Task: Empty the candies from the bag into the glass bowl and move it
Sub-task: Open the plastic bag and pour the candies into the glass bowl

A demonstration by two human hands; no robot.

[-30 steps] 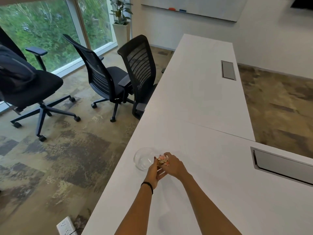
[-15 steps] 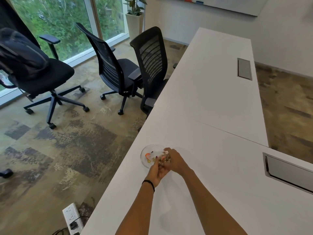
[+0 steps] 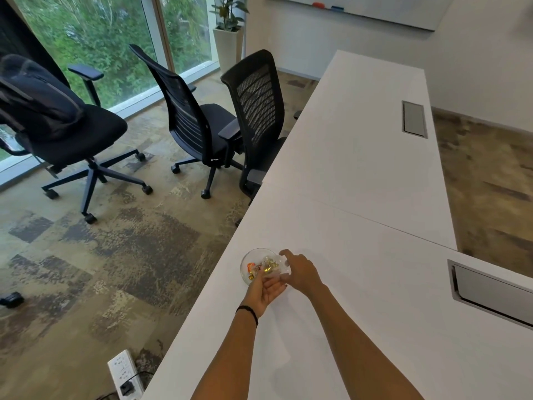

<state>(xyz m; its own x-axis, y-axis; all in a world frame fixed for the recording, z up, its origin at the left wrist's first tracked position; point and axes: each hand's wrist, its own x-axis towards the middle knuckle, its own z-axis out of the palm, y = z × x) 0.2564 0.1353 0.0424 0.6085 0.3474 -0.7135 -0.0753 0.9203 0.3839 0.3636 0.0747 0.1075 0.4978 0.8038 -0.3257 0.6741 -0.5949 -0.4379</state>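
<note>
The glass bowl [image 3: 251, 259] sits on the white tabletop [image 3: 360, 284] near its left edge, just ahead of my left hand [image 3: 266, 293] and touching it at the near rim. Orange and gold wrapped candies [image 3: 264, 267] already lie inside it.

My left hand is turned palm up at the bowl's near side, its grip pinching the clear bag [image 3: 275, 273], which hangs over the bowl and is hard to make out against the glass. Whether any candies remain in it I cannot tell.

To the right of that, my right hand [image 3: 300, 272] hovers over the bowl's right rim with fingers curled at the bag's far end; whether its grip is clamped on the plastic or only resting there I cannot tell.

I judge the emptying step is nearly done. Next I should shake out anything left, set the bag aside, then take the bowl by its rim with a firm grip, since smooth glass may slip, and carry it level.
</note>
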